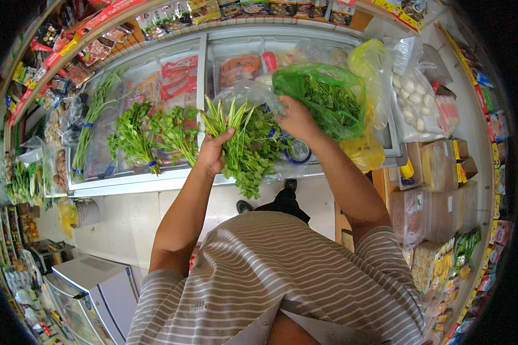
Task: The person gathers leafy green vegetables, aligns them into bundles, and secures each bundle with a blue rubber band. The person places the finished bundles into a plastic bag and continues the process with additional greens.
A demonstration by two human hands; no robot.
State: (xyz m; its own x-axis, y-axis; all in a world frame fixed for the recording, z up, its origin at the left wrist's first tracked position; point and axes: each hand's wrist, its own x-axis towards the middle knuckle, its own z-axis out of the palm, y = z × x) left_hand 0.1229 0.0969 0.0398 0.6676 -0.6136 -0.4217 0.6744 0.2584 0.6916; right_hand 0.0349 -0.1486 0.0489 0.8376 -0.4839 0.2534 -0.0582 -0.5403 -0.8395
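Observation:
My left hand (213,153) grips a loose bunch of leafy green herbs, which looks like cilantro (252,153). Its pale stems point up and away, and its leaves hang over the freezer's front edge. Beside an open green plastic bag (319,71) holding more leafy greens (328,101), my right hand (297,120) has its fingers apart and shows nothing held. Under my right forearm lies a roll of blue tape (298,160). To the left, on the glass, rest a herb bunch bound with blue tape (134,133) and another leafy bunch (175,131).
A chest freezer with a sliding glass top (205,56) spans the front, frozen packs visible below. Long thin green stalks (96,108), taped in blue, lie at its left. On the right are a yellow plastic bag (364,151), a bag of white round items (414,101) and clear bins (408,215).

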